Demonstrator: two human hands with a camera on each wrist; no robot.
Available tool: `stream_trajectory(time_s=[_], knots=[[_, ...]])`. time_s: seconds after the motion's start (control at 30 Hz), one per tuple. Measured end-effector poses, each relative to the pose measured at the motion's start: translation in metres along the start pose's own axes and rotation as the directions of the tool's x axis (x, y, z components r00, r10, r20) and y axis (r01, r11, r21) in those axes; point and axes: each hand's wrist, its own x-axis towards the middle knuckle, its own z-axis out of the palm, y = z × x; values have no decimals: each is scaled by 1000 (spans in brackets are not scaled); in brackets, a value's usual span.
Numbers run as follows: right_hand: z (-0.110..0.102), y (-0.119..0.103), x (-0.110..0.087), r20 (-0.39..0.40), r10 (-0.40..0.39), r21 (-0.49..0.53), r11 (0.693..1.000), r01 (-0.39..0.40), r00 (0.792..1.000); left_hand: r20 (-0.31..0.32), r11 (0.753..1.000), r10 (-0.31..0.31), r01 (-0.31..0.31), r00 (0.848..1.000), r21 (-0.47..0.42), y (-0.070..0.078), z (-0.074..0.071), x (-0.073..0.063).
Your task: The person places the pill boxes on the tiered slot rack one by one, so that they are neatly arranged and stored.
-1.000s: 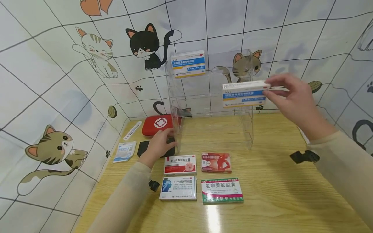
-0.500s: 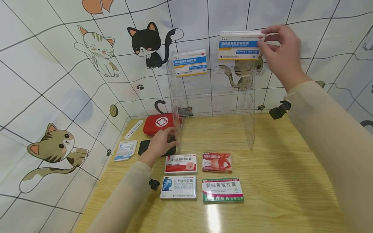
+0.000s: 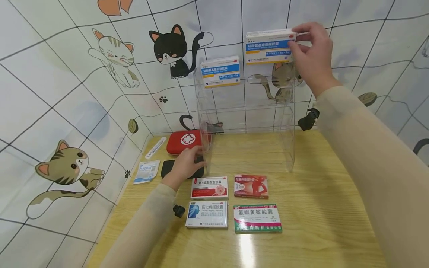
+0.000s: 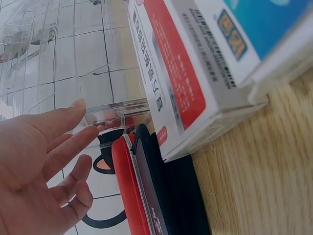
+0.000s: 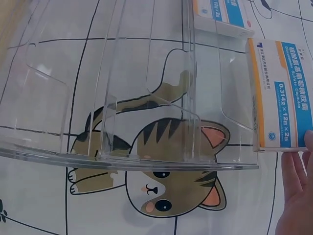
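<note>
Wooden table (image 3: 321, 193), bearing: clear tiered rack (image 3: 246, 111); four medicine boxes (image 3: 258, 219) before it; red case (image 3: 182, 143) and black case (image 3: 167, 169) at its left. Standing box (image 3: 220, 72), rack's top left, near the held one. Blue-banded box (image 3: 269, 47), at the rack's top right: printed face frontward, long axis sideways, right end slightly raised, pinched there by right hand (image 3: 313, 56). Left hand (image 3: 186, 165): beside rack's left wall; grip, I cannot tell.

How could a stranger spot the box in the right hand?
Find the clear rack on the table. Near its top right, the right hand holds a white box striped blue and yellow. A lookalike sits lower left; only this one is held.
</note>
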Motion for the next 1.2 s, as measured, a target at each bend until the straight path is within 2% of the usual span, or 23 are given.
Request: stream_trajectory(time_s=[0.23, 0.5, 0.73, 0.87, 0.97, 1.03, 1.1, 1.2], knots=[[0, -10, -2, -2, -3, -64, 998, 3, 1000, -6, 1000, -1, 1, 1000, 6, 2, 0, 1], [-2, 23, 8, 82, 72, -116, 991, -62, 994, -12, 999, 51, -51, 999, -8, 3, -2, -1], [0, 43, 3, 140, 32, -172, 985, -8, 990, -20, 999, 52, -52, 998, 2, 3, -2, -3], [0, 47, 0, 159, 64, -175, 984, -36, 985, -10, 999, 52, -52, 999, 2, 4, 0, -2], [0, 45, -10, 165, 82, -197, 979, -48, 983, -4, 999, 41, -41, 999, 9, 4, -1, -2], [1, 42, -24, 149, 73, -206, 978, -41, 986, -5, 999, 35, -35, 999, 9, 4, -1, -2], [2, 39, -43, 111, 42, -181, 983, -22, 993, -6, 999, 32, -32, 999, 6, 4, -2, -2], [4, 40, -84, 73, -14, -113, 993, 23, 997, -7, 1000, 29, -29, 1000, -5, 3, -3, -2]])
